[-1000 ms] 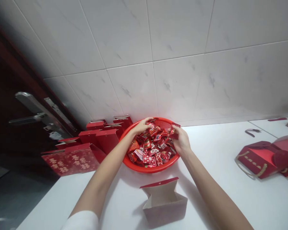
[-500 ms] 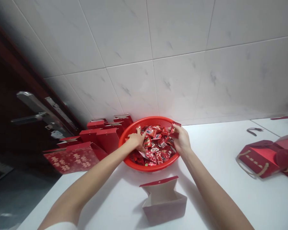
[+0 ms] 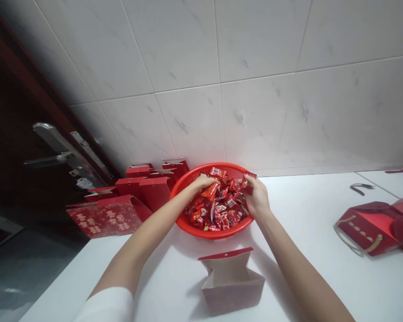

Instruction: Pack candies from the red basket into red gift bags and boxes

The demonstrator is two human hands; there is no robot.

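A red plastic basket (image 3: 188, 229) against the tiled wall holds many small wrapped candies (image 3: 229, 203), mostly red. My left hand (image 3: 206, 182) is inside its left part, fingers closed on an orange-red candy (image 3: 211, 191). Over the right rim, my right hand (image 3: 258, 197) pinches a dark red wrapped candy (image 3: 247, 183). In front of the basket, between my forearms, an open paper gift bag (image 3: 233, 286) stands upright on the white table, its pale inside showing.
Several red paper bags (image 3: 144, 190) stand at the left, by a dark door with a metal handle (image 3: 50, 161). A red box with rope handles (image 3: 364, 228) sits at the right. A dark strip (image 3: 362, 188) lies behind it.
My left hand has gone from spread fingers on the candies to gripping an orange-red one, slightly farther back. My right hand stays at the right rim with its candy. The view has shifted slightly.
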